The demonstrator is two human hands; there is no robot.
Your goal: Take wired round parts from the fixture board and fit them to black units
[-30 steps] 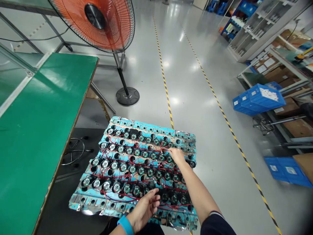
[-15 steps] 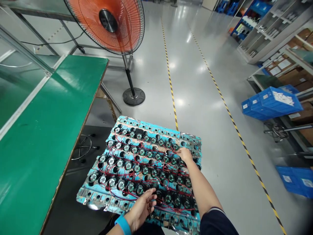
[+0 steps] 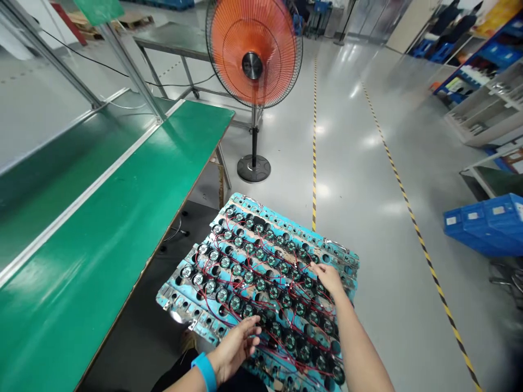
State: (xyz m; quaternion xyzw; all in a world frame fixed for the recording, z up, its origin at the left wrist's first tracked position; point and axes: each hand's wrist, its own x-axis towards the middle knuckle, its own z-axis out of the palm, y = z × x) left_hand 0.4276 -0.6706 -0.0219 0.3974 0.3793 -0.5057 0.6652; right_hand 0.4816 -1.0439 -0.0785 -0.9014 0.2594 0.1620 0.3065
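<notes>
The left hand, with a blue wristband, rests its loosely spread fingers on the near edge of a blue tray that seems to sit across the person's lap; it grips nothing that I can see. The right hand reaches farther out, fingertips pressed down among the parts near the tray's right side. Whether they pinch a part or a wire there is too small to tell.

The tray lies below and just right of the green bench, not on it. It looks like thin moulded plastic, worn and patched brown in places, so I judge it light but floppy: it would likely sag if lifted by one corner, and is better taken by two opposite edges. Its pockets hold rows of small round speakers, each trailing thin red wires that loop over their neighbours. The speakers look light and loose in their pockets; the wires seem fine enough to snag or pull a neighbour out, so each would be better lifted by its rim than by its lead.

Beyond stand an orange fan on the grey floor and a blue crate at right; its contents are hidden.
</notes>
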